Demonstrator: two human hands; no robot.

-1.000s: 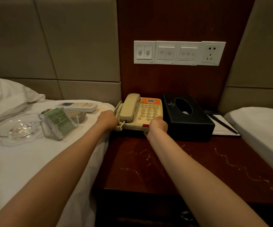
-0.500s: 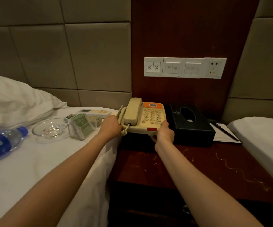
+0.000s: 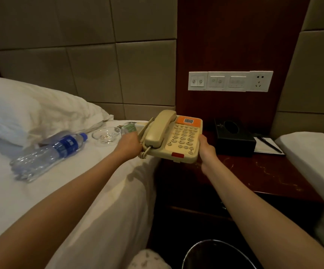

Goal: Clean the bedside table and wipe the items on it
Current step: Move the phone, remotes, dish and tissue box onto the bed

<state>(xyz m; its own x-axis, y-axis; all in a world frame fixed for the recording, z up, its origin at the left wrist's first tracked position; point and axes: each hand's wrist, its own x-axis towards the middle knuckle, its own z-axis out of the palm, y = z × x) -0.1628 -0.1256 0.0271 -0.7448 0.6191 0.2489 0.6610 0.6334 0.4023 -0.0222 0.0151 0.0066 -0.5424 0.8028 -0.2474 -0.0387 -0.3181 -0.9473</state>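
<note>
My left grip (image 3: 130,145) is curling round the left edge of the cream push-button telephone with the orange label (image 3: 176,140), and my right grip (image 3: 206,150) is clasping its right edge; both are holding it tilted over the left rim of the dark red wooden surface (image 3: 244,177). A black tissue box (image 3: 235,140) is sitting at the back of that surface, a white notepad (image 3: 262,148) just beside it. A clear plastic bottle (image 3: 48,154) is lying on the white bed (image 3: 40,200).
</note>
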